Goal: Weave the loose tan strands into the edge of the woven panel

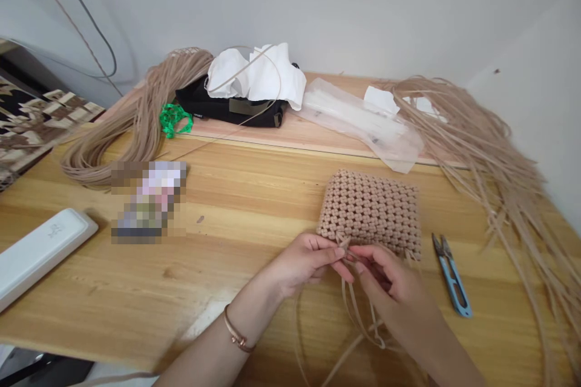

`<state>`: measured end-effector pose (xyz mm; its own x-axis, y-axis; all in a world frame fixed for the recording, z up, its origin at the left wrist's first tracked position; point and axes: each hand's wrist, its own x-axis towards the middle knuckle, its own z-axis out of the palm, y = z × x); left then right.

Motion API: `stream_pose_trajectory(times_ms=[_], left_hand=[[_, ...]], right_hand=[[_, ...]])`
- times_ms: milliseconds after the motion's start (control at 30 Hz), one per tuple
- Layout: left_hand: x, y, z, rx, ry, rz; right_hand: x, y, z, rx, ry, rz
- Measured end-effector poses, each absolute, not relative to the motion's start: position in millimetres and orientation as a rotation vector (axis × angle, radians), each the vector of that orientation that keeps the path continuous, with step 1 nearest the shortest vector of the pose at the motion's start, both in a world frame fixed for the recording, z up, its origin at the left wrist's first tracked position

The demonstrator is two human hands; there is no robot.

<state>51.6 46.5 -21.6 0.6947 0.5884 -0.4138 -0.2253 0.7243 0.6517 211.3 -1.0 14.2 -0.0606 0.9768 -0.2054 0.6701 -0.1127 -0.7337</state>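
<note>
Left hand (302, 265), right hand (390, 281): fingers closed on cord strands (356, 308) at woven panel's (368, 211) lower edge; blue snips (451, 275) just right; tabletop (82, 296) edge below fingers.

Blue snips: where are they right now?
In the head view, the blue snips lie on the wooden table, just right of the knotted panel and the right hand.

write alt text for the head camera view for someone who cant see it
The left hand and right hand work flat tan cord ends at the lower edge of a knotted tan panel on a wooden table. Blue-handled snips lie to the panel's right, and loose hanks of matching cord spread to both sides.
</note>
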Motion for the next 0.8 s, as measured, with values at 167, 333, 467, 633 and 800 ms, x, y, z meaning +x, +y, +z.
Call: stream_pose_trajectory(times_ms=[167,333,467,633,800], left_hand=[[52.3,45.3,-22.8,0.657,0.653,0.505],[49.5,45.8,-21.9,0.736,0.687,0.476],[48.3,47.0,-18.7,0.877,0.68,0.489],[50.5,47.0,-18.0,1.021,0.653,0.606],[52.4,45.0,-22.4,1.05,0.763,0.663]], right_hand=[[211.9,1.4,10.6,-1.859,-1.58,1.104],[211.4,4.3,14.1,-1.873,-1.533,1.107],[212.8,5.6,13.7,-1.862,-1.601,1.104],[214.4,6.7,11.6,-1.857,-1.57,1.169],[215.5,7.0,9.0,-1.793,-1.454,1.269]])
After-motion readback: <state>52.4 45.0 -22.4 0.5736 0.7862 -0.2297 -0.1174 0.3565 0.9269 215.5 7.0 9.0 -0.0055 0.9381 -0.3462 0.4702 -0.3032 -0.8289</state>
